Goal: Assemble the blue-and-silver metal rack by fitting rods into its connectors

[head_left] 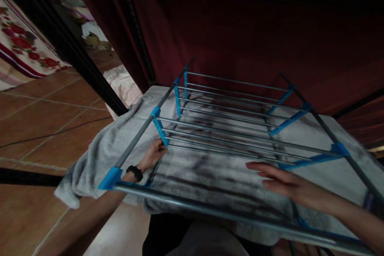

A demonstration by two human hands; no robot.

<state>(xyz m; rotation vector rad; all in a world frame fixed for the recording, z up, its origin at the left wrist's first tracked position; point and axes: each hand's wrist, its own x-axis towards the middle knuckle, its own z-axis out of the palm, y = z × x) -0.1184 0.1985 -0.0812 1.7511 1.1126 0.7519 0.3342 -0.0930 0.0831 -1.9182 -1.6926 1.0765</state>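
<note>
A rack of grey metal tubes with blue plastic connectors lies on a grey blanket. Curled at the lower end of a left-side connector is my left hand, its fingers closed on that piece where a crossbar meets it; a black band circles the wrist. My right hand, somewhat blurred, hovers inside the frame over the blanket, close to the right-side connectors. Its fingers are stretched out and hold nothing. The rack's thick front tube crosses nearest to my body, over my left forearm.
The grey blanket spreads beneath the rack. Behind it hangs a dark red curtain. Dark metal posts stand at the left. A thin cable crosses the tiled floor, and a floral cloth hangs at far left.
</note>
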